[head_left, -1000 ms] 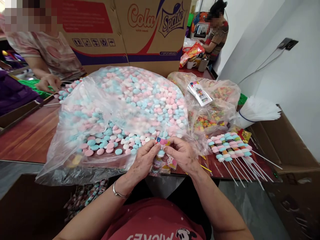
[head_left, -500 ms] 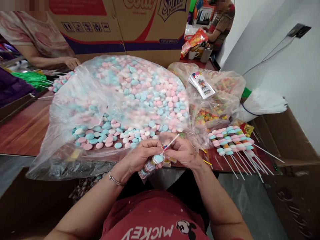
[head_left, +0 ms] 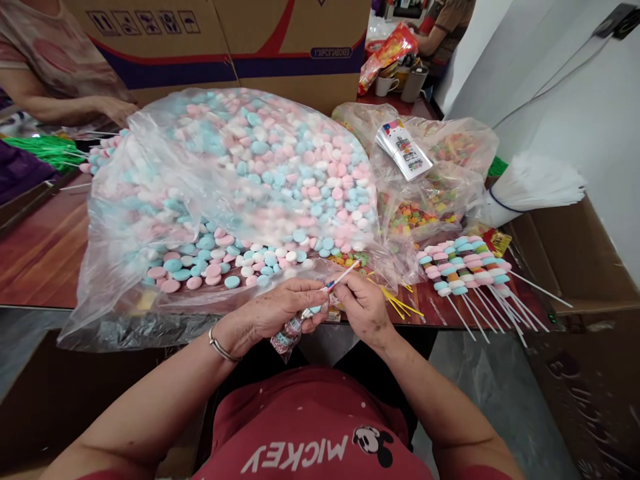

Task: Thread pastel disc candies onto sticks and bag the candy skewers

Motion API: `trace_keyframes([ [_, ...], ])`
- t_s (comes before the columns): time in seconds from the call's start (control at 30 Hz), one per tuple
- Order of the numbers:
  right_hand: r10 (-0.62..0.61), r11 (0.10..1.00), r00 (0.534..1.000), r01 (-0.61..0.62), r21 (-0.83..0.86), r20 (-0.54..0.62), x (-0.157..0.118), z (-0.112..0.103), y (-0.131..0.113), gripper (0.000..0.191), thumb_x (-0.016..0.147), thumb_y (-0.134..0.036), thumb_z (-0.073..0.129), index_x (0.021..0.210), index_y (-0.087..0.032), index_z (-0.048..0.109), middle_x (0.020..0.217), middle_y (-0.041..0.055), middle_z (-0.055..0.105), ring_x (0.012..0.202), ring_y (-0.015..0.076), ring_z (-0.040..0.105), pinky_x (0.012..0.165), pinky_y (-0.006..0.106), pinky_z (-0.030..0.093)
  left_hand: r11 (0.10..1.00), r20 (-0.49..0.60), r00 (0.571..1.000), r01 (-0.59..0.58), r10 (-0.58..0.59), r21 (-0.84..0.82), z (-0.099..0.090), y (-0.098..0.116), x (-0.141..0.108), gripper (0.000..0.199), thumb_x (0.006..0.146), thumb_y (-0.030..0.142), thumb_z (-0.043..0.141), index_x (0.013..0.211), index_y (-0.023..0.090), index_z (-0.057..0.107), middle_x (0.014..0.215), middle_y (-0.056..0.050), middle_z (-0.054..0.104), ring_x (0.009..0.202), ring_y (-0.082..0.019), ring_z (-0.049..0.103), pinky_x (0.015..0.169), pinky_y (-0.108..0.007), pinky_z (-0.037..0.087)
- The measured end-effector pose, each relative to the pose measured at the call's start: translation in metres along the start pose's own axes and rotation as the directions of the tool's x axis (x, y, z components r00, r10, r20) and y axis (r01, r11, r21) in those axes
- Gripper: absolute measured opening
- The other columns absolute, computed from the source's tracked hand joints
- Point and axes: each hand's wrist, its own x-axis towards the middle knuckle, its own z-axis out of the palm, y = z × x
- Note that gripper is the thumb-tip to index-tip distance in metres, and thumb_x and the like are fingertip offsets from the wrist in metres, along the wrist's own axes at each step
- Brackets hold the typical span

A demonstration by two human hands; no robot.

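Observation:
A wrapped candy skewer (head_left: 287, 335) points down toward my lap, its white stick (head_left: 345, 275) slanting up to the right between my hands. Closed around it at the top of its printed clear wrapper is my left hand (head_left: 290, 308), with a bracelet on the wrist. My right hand (head_left: 364, 303) has its fingers curled in against the gathered wrapper and stick; its fingertips are partly hidden. Thin yellow ties (head_left: 400, 305) lie on the table just right of that hand. Small colourful gummies (head_left: 345, 260) are behind my fingers.
A big clear bag (head_left: 165, 140) of pink, blue and white candies spreads over the table. Unwrapped candy skewers (head_left: 465, 267) lie at right, near a bundle of white sticks (head_left: 540, 183). Packets (head_left: 404, 150) rest on gummy bags. A co-worker's hand (head_left: 117, 110) is at far left.
My right hand has shifted slightly right, uncovering the gummies and more yellow ties. The wrapped skewer's lower end has swung a little left. The view has tilted down.

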Motion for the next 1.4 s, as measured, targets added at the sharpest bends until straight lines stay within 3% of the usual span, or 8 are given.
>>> trace_keyframes([
  [0.1,-0.202,0.920,0.972,0.148,-0.363,-0.116,-0.010,-0.006,0.001,0.025,0.097,-0.021,0.045,0.111,-0.017,0.064,0.100,0.0106,0.069,0.095,0.0208,0.062,0.085,0.035,0.050,1.000,-0.046,0.999,-0.006,0.006,0.000,0.003,-0.002,0.003,0.035,0.075,0.043,0.071,0.061,0.014,0.058,0.053,0.000,0.052,0.042,-0.007,0.043,0.038,-0.018,0.025],
  [0.2,-0.429,0.706,0.893,0.424,-0.568,0.133,-0.016,-0.018,-0.005,0.029,0.098,-0.021,0.044,0.121,-0.021,0.061,0.118,0.0091,0.067,0.115,0.0230,0.055,0.104,0.045,0.041,0.998,-0.015,0.999,0.032,-0.031,0.062,0.003,-0.007,0.003,0.035,0.073,0.045,0.072,0.062,0.014,0.060,0.053,0.000,0.052,0.042,-0.008,0.043,0.040,-0.021,0.028],
  [0.6,-0.500,0.636,0.782,0.624,-0.454,0.372,-0.031,-0.041,-0.024,0.027,0.094,-0.010,0.043,0.080,-0.011,0.066,0.072,0.0050,0.059,0.074,0.0191,0.050,0.087,0.040,0.040,0.897,0.263,0.936,0.101,-0.232,0.431,0.011,-0.012,0.002,0.036,0.084,0.047,0.058,0.065,0.016,0.056,0.055,0.001,0.049,0.046,-0.009,0.040,0.044,-0.023,0.030],
  [0.73,-0.329,0.766,0.876,0.466,-0.443,0.353,-0.033,-0.042,-0.016,0.030,0.094,-0.015,0.042,0.071,-0.015,0.061,0.066,0.0031,0.055,0.071,0.0177,0.043,0.076,0.036,0.036,0.542,0.205,0.961,-0.274,0.187,0.794,0.017,-0.021,0.002,0.022,0.093,0.034,0.048,0.083,0.018,0.059,0.070,-0.001,0.061,0.060,-0.013,0.052,0.053,-0.024,0.043],
  [0.83,-0.151,0.875,0.923,0.291,-0.386,0.354,-0.034,-0.040,-0.016,0.031,0.094,-0.019,0.043,0.066,-0.017,0.057,0.063,0.0012,0.055,0.067,0.0160,0.041,0.070,0.033,0.034,0.111,0.366,0.763,-0.491,0.532,0.864,0.021,-0.033,0.001,0.013,0.092,0.018,0.046,0.090,0.018,0.059,0.079,-0.005,0.065,0.070,-0.017,0.058,0.063,-0.029,0.049],
  [0.93,-0.064,0.943,0.929,0.176,-0.282,0.365,-0.033,-0.043,-0.018,0.033,0.095,-0.019,0.041,0.066,-0.018,0.056,0.064,0.0003,0.057,0.066,0.0149,0.044,0.069,0.031,0.036,-0.015,0.440,0.654,-0.548,0.615,0.837,0.022,-0.036,0.000,0.016,0.091,0.013,0.046,0.085,0.019,0.059,0.077,-0.006,0.064,0.069,-0.017,0.059,0.064,-0.029,0.050],
  [1.13,0.268,0.948,0.963,-0.269,-0.172,-0.032,-0.029,-0.093,0.002,0.023,0.096,-0.024,0.041,0.096,-0.019,0.063,0.087,0.0024,0.067,0.079,0.0145,0.061,0.072,0.025,0.045,0.498,-0.013,0.825,-0.328,0.565,0.803,0.012,-0.011,-0.004,0.015,0.087,0.027,0.056,0.074,0.020,0.060,0.058,0.000,0.058,0.050,-0.013,0.051,0.048,-0.023,0.040],
  [1.4,0.672,0.506,0.714,-0.251,-0.825,0.196,-0.018,-0.107,0.043,0.029,0.088,-0.010,0.045,0.096,-0.021,0.070,0.104,0.0073,0.071,0.085,0.0206,0.067,0.067,0.029,0.045,0.963,-0.134,0.979,-0.118,0.154,0.244,0.025,-0.009,0.029,0.026,0.075,0.038,0.069,0.066,0.017,0.056,0.056,0.001,0.061,0.043,-0.009,0.048,0.041,-0.018,0.031],
])
